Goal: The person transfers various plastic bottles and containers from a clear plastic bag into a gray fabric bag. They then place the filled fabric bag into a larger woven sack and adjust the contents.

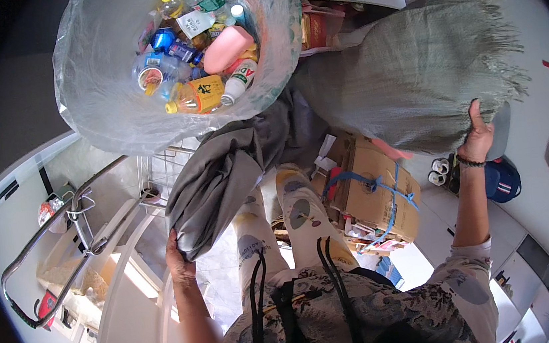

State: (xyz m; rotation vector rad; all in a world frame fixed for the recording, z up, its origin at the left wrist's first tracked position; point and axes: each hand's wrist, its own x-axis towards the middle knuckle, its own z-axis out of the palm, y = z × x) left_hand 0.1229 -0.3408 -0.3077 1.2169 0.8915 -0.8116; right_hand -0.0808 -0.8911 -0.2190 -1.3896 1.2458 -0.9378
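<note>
My left hand grips the lower end of a bunched dark grey cloth. At the right, my right hand holds the edge of a grey-green woven sack with a frayed end, thumb on top. The cloth and the sack meet in the middle; whether they are one piece I cannot tell. Ahead of me, a large clear plastic bag stands wide at the mouth, overlapping part of the cloth. In it lie a yellow-capped drink bottle, a white bottle, a pink container, a blue can and several other empties.
Flattened cardboard, tied with blue string, leans by my right leg. A metal cart with a bent tube handle stands at the left. Farther right are a dark blue bag and white shoes. A red box sits behind the sack.
</note>
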